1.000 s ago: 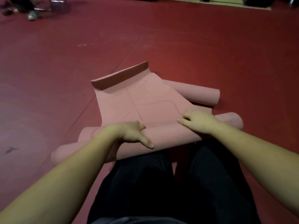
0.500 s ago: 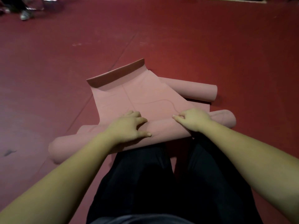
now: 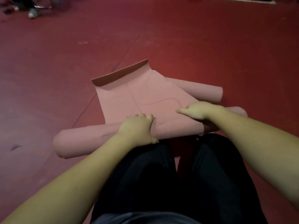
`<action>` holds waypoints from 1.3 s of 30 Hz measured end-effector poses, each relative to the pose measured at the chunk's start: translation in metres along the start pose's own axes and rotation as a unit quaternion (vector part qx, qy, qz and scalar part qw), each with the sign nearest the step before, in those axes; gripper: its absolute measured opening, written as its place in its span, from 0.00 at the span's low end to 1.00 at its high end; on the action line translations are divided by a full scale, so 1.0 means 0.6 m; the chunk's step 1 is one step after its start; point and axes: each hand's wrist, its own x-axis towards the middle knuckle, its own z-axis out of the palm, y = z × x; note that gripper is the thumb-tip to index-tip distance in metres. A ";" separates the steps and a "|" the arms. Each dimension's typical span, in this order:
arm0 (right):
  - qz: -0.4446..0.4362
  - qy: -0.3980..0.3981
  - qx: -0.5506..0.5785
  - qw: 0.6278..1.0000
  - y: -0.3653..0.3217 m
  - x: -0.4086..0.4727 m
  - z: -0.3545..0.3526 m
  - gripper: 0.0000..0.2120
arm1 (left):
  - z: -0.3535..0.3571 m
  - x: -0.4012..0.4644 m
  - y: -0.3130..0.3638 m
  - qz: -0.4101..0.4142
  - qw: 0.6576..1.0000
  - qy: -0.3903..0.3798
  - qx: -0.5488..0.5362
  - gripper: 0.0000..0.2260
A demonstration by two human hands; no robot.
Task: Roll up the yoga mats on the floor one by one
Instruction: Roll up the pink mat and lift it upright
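Our legs [image 3: 161, 183] in dark trousers were closest, and just past them lay the thick rolled part of the pink mat [image 3: 90, 139] on the red floor [image 3: 210, 46]. Our left hand [image 3: 137, 128] curled over the roll and gripped it, and our right hand [image 3: 197, 109] curled over it too. Farther off the flat part lay with its far edge curled up, beside another rolled mat [image 3: 199, 91].

One head-worn view only – looks forward and down. Close over both hands [image 3: 137, 128], floor [image 3: 210, 46] beyond them.
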 end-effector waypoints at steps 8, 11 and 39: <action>-0.019 -0.042 0.022 0.999 -0.005 0.011 0.006 0.35 | -0.004 0.021 -0.027 0.004 0.985 -0.133 -0.113 0.33; -0.065 0.043 0.014 0.997 0.001 -0.001 0.014 0.27 | -0.012 0.043 -0.041 -0.006 0.957 -0.198 -0.211 0.33; -0.037 0.091 -0.057 0.994 -0.013 -0.015 0.008 0.32 | 0.019 0.014 0.012 -0.029 0.999 0.016 0.037 0.43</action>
